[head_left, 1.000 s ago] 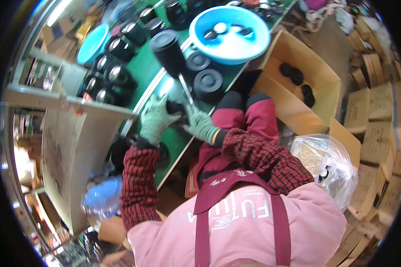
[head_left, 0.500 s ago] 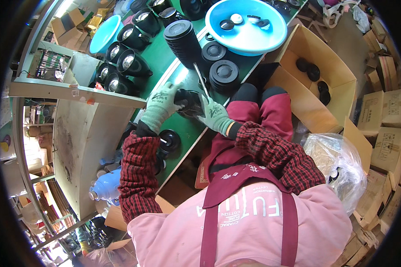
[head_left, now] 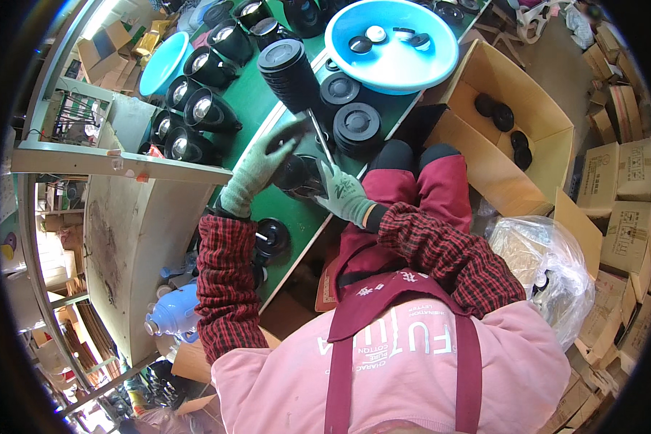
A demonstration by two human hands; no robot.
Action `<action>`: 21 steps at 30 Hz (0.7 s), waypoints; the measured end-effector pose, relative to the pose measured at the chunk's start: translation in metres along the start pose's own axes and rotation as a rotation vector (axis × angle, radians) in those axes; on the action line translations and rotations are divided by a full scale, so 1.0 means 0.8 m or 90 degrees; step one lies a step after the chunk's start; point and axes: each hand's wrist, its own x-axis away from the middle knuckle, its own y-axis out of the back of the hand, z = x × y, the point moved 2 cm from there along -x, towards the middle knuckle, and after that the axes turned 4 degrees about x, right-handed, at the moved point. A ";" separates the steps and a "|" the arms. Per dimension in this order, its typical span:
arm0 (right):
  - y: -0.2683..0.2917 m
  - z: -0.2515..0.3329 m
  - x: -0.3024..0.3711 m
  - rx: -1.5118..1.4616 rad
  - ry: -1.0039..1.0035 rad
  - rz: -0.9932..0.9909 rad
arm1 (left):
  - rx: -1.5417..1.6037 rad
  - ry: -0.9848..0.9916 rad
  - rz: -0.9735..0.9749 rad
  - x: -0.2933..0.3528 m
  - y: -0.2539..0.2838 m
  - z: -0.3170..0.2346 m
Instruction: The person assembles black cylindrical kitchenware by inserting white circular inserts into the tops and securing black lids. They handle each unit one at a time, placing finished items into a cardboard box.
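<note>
Both my hands wear pale green gloves. My left hand [head_left: 259, 168] is raised beside a glossy black round container [head_left: 300, 173] on the bench, its fingers apart and reaching toward the stacked lids. Against the container's right side is my right hand [head_left: 345, 194], closed around the lower end of a slim metal rod [head_left: 321, 137] that slants upward. The rod's lower end is hidden by the fingers. Just beyond stand a tall stack of black lids [head_left: 286, 69] and a shorter stack of black lids [head_left: 358, 124].
A light blue basin [head_left: 390, 69] holding several small caps sits at the bench's far end. Black jugs [head_left: 206, 108] crowd the left side. An open cardboard box [head_left: 542, 101] with black round parts stands right of my legs. A metal frame bar [head_left: 116, 160] runs at left.
My left hand has come off the black container, lifting away with its fingers spreading. My right hand stays beside the container with the rod. The whole view has shifted slightly.
</note>
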 end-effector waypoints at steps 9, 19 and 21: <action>-0.011 -0.010 -0.002 0.007 -0.009 0.028 | -0.799 0.253 0.079 0.011 -0.047 -0.042; 0.003 -0.009 -0.001 -0.003 0.010 0.031 | -0.442 0.063 -0.034 0.048 -0.002 0.021; 0.003 -0.009 -0.001 -0.014 0.005 0.039 | -0.450 0.041 -0.111 0.058 -0.011 0.027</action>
